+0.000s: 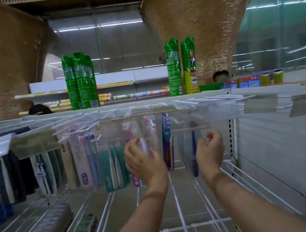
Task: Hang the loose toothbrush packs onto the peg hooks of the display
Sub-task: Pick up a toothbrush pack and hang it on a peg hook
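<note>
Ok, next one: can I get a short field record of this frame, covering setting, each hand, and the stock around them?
setting: shop display with white peg hooks
left hand: grips a clear toothbrush pack just below the hooks
right hand: fingers curled beside the purple toothbrush pack; cannot tell if it holds it
already hanging: teal pack and others left of the hands
shelf top: tall green cans
</note>
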Available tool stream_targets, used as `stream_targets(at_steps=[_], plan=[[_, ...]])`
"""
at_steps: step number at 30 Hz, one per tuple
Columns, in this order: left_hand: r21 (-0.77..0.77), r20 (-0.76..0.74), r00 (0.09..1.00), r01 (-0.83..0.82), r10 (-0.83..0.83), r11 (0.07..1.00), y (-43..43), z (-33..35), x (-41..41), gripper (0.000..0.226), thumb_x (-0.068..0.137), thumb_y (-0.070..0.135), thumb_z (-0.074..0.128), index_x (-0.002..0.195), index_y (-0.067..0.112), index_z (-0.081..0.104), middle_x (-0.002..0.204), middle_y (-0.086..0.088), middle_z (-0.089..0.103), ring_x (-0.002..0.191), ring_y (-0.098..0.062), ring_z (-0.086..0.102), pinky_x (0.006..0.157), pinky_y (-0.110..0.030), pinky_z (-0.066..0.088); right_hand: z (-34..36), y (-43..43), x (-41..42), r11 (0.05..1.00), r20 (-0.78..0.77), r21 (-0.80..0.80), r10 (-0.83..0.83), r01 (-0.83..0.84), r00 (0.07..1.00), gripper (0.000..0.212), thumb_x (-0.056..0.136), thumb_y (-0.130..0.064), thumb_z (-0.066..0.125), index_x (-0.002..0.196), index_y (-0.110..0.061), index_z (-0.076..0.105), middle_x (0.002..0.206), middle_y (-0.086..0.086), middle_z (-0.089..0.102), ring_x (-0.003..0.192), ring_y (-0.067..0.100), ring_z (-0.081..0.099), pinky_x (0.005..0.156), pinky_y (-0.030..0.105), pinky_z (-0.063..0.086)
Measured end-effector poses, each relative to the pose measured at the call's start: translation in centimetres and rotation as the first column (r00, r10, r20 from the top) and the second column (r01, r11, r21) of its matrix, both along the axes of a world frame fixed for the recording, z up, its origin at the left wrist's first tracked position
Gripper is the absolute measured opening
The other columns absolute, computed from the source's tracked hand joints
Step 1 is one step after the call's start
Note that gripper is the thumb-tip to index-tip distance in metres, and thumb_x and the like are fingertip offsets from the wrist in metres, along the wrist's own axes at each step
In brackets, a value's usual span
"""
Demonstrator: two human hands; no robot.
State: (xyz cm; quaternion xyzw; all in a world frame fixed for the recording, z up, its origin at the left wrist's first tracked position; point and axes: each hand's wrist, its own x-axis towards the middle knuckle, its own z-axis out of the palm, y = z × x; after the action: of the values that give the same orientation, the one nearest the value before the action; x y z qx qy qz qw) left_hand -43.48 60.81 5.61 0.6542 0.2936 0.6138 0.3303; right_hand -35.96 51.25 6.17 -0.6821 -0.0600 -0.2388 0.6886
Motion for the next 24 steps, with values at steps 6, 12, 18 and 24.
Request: stream_targets(at_steps=[6,12,18,24], plan=[[0.009,-0.068,0.955,0.290,-0.289,0.957,-2.9,-0.9,2.0,0.032,0.092,0.004,0.049,0.119,0.017,0.059,0.122,0.000,0.056,0.112,-0.012,0.051,0.094,-0.021,0.038,-0.1,-0.3,1.5,0.955,-0.114,-0.069,0.279,-0.287,0.954,0.040,0.097,-0.020,0.047,0.134,-0.007,0.043,0.117,0.009,0.057,0.108,0.024,0.054,0.092,0.030,0.040],[-0.396,0.042,0.613,0.735,-0.789,0.550,-6.3,-0.8,4.5,0.056,0.097,0.048,0.033,0.144,0.017,0.037,0.149,-0.005,0.038,0.137,-0.029,0.036,0.113,-0.050,0.029,-0.8,0.2,2.4,0.917,-0.170,-0.034,0.386,-0.397,0.907,0.024,0.095,-0.016,0.046,0.117,-0.013,0.055,0.105,0.009,0.065,0.100,0.030,0.062,0.094,0.048,0.049],[-0.423,0.054,0.573,0.755,-0.818,0.501,-6.4,-1.0,5.4,0.053,0.100,0.044,0.028,0.148,0.020,0.030,0.148,-0.004,0.039,0.135,-0.020,0.038,0.113,-0.038,0.032,-0.6,-0.4,2.5,0.908,-0.142,-0.032,0.410,-0.418,0.901,0.023,0.095,-0.009,0.042,0.111,-0.010,0.058,0.100,0.012,0.064,0.093,0.030,0.060,0.090,0.042,0.049],[-0.432,0.092,0.616,0.733,-0.783,0.526,-5.7,-2.2,2.7,0.043,0.103,0.031,0.032,0.139,0.011,0.041,0.128,-0.002,0.055,0.114,-0.013,0.053,0.095,-0.021,0.041,-2.0,0.6,2.0,0.941,-0.163,-0.010,0.331,-0.337,0.929,0.024,0.092,-0.011,0.045,0.112,-0.009,0.057,0.107,0.018,0.064,0.097,0.035,0.061,0.090,0.049,0.049]])
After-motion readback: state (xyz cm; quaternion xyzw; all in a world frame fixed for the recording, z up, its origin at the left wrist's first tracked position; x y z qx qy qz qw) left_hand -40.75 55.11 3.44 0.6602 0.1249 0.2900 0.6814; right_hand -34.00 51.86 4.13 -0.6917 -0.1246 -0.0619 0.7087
